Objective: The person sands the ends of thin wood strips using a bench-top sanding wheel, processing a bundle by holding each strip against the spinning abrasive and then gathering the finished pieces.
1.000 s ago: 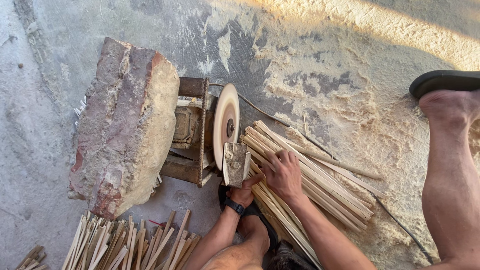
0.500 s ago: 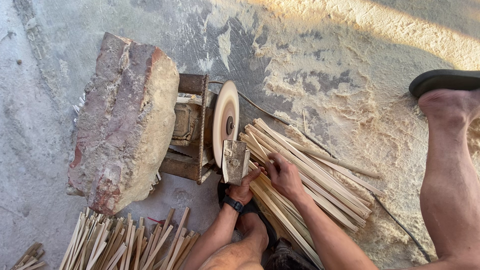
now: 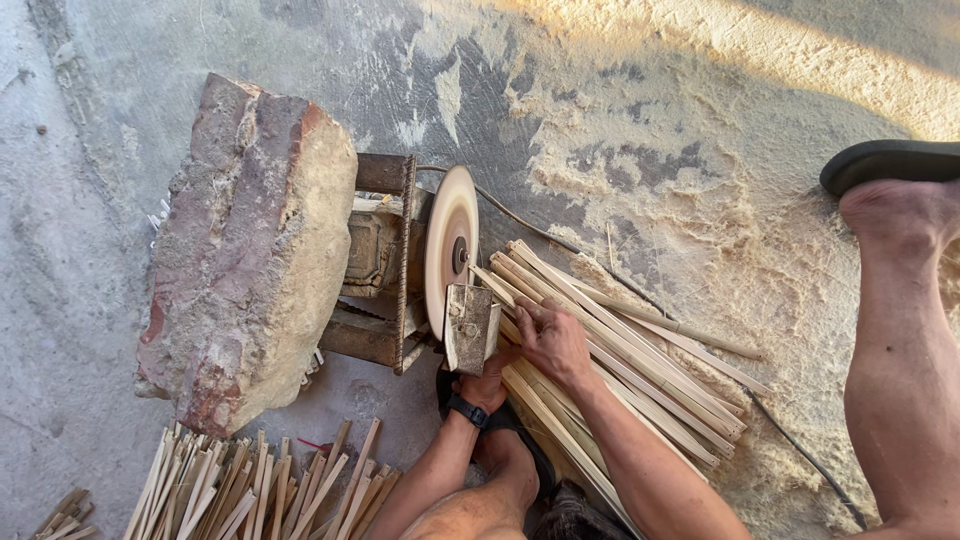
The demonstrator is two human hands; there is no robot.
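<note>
A pile of long pale bamboo sticks (image 3: 640,370) lies on the ground right of a round sanding disc (image 3: 450,245). My right hand (image 3: 552,340) rests on the near end of the pile, fingers curled over a few sticks, close to a small wooden block (image 3: 470,328) standing at the disc's lower edge. My left hand (image 3: 488,380), with a black watch (image 3: 466,408) on the wrist, sits just below that block. The block and my right hand mostly hide it, so its fingers are not clear.
A big reddish stone slab (image 3: 250,250) weighs down the rusty metal frame (image 3: 385,300) holding the motor. Shorter cut sticks (image 3: 260,490) lie at the bottom left. A cable (image 3: 520,225) runs behind the disc. My bare leg (image 3: 900,370) and a black sandal (image 3: 885,162) are on the right, among sawdust.
My right hand has slid a little along the sticks toward the block and disc. The left hand has stayed below the block.
</note>
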